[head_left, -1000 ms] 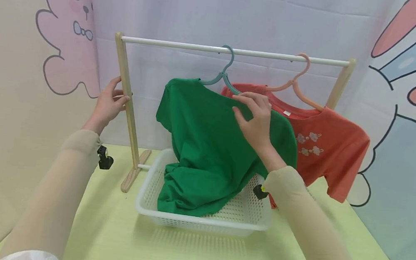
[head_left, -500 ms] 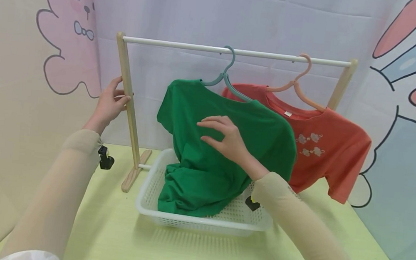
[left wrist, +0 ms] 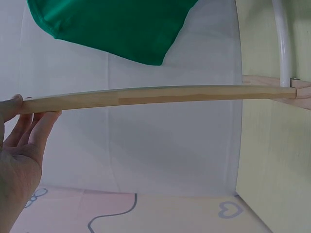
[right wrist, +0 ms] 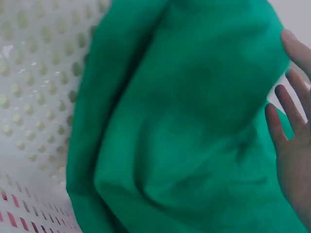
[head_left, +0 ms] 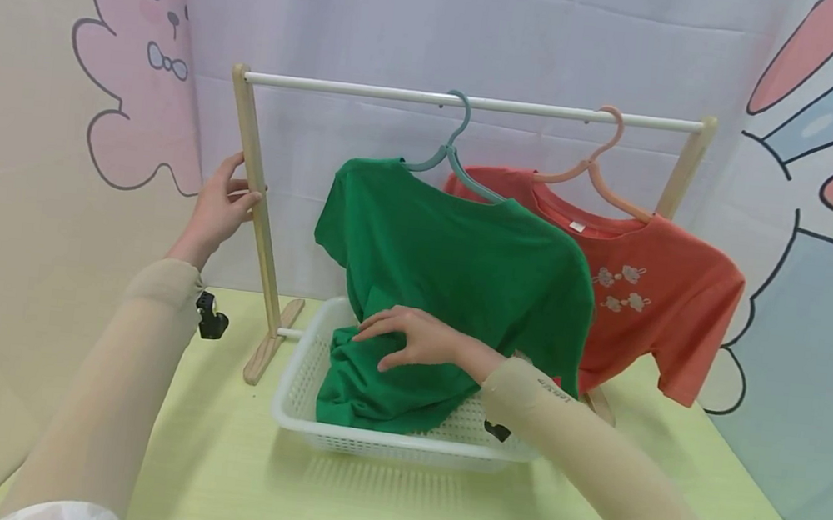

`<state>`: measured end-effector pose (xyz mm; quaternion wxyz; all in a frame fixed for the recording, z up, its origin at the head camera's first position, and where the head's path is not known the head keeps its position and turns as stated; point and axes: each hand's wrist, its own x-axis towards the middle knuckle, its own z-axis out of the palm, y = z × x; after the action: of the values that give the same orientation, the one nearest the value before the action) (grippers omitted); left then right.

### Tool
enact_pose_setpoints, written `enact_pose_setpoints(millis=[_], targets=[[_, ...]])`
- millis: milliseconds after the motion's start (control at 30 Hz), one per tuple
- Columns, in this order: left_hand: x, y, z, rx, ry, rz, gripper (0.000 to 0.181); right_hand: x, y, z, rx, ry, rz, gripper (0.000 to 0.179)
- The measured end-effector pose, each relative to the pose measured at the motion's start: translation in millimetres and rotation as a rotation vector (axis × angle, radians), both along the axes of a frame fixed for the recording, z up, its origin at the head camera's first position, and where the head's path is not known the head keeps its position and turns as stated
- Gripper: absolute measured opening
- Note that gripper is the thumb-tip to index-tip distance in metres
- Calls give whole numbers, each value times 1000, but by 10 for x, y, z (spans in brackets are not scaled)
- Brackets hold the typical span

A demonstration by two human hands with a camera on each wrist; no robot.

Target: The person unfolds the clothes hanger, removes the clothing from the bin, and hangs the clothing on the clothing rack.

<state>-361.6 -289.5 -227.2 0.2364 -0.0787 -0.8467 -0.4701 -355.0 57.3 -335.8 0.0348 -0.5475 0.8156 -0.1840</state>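
Observation:
A green T-shirt (head_left: 455, 247) hangs from a blue-green hanger (head_left: 448, 150), its lower part bunched in a white basket (head_left: 407, 441). My right hand (head_left: 412, 339) is in front of the shirt's lower folds, fingers spread and holding nothing. Its fingers (right wrist: 279, 121) appear beside the green cloth in the right wrist view; whether they touch it I cannot tell. With thumb and fingers on opposite sides, my left hand (head_left: 220, 203) holds the rack's left wooden post (left wrist: 146, 97) near its upper part.
Behind and right of the green shirt, a red T-shirt (head_left: 673, 293) hangs on an orange hanger (head_left: 591, 164). A white rail (head_left: 357, 89) spans the rack's top. The rack's wooden foot (head_left: 271, 342) stands on the light table (head_left: 217, 458), left of the basket.
My right hand has come down and left from the shirt's collar to its lower folds. The left hand stays on the post, and the shirt's right shoulder has settled onto its hanger.

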Motion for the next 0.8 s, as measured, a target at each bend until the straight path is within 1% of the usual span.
enact_pose_setpoints(millis=[100, 167, 300, 400, 567, 700, 800], targets=[[-11, -12, -3, 0, -2, 2, 69, 37, -48, -76, 111, 4, -14, 52], [-11, -16, -3, 0, -3, 3, 69, 50, -85, -131, 181, -11, -20, 52], [-4, -18, 0, 3, -5, 4, 69, 83, -154, -255, 275, -71, -38, 49], [-6, -17, 3, 7, -8, -2, 69, 119, -191, -350, 298, -113, -53, 47], [-12, -20, 2, 6, -5, -8, 69, 137, -255, -478, 323, -98, -27, 42], [-9, -19, 1, 10, -5, -11, 69, 122, -304, -524, 331, -83, 5, 31], [-8, -27, 0, 7, -4, -6, 69, 111, -333, -534, 327, -106, 21, 23]])
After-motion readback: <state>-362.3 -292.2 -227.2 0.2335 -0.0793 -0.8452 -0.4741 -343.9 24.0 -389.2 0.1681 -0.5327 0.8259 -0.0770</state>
